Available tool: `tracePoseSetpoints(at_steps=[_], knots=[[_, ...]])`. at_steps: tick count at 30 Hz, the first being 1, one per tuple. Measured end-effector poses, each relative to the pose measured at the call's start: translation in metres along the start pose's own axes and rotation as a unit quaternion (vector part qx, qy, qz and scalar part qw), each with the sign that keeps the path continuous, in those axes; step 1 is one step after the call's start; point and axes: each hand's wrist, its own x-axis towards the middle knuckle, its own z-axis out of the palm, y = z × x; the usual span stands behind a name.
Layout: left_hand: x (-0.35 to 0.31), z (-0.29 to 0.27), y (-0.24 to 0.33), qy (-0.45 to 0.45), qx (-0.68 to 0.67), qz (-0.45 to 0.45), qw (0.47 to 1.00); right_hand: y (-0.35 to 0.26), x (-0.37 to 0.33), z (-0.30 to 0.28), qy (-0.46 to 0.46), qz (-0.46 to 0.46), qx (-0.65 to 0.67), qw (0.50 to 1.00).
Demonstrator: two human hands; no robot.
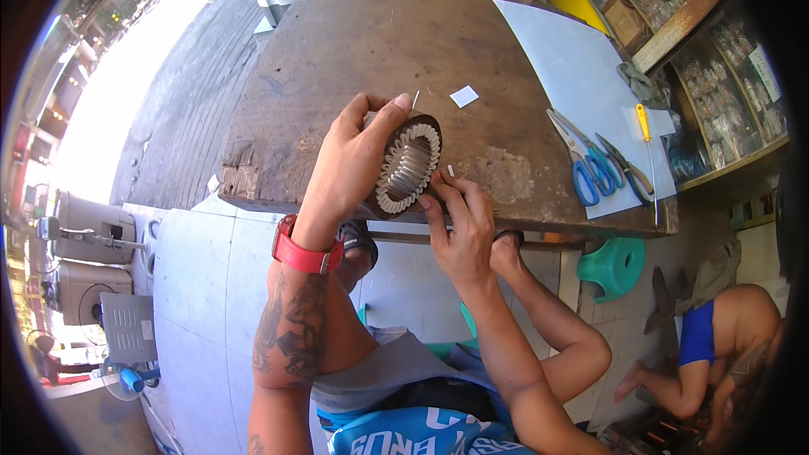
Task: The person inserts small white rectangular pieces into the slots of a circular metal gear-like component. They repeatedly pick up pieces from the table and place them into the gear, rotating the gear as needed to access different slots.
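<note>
Above the table's near edge I hold a motor stator, a dark metal ring tilted so its bore faces me. White folded slot liners stand out all round the inner rim, with bare metal teeth inside. My left hand is closed round its left and upper side, thumb on top. A thin white sliver stands by that thumb. My right hand is closed, its thumb and fingertips at the stator's lower right rim. Just above its index finger shows a small white strip; whether it is held I cannot tell.
On the worn wooden table lie a white paper square and a large white sheet. Blue-handled scissors, pliers and a yellow screwdriver lie at right. A green stool and a crouching person are beyond.
</note>
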Motion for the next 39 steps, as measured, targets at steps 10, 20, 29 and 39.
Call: tracePoseSetpoints(at_steps=[10, 20, 29, 39], knots=[[-0.01, -0.006, 0.001, -0.059, -0.088, -0.038, 0.994, -0.005, 0.003, -0.016, -0.006, 0.0, 0.092, 0.996], [-0.003, 0.0, -0.005, -0.038, 0.055, 0.019, 0.998, -0.017, 0.036, -0.026, -0.017, 0.073, 0.242, 0.968], [0.003, -0.025, -0.024, -0.128, 0.065, 0.05, 0.988, 0.017, 0.07, -0.064, -0.095, 0.17, 0.314, 0.929], [0.029, -0.013, -0.039, -0.176, 0.041, 0.048, 0.982, 0.069, 0.082, -0.032, -0.072, 0.184, 0.318, 0.927]])
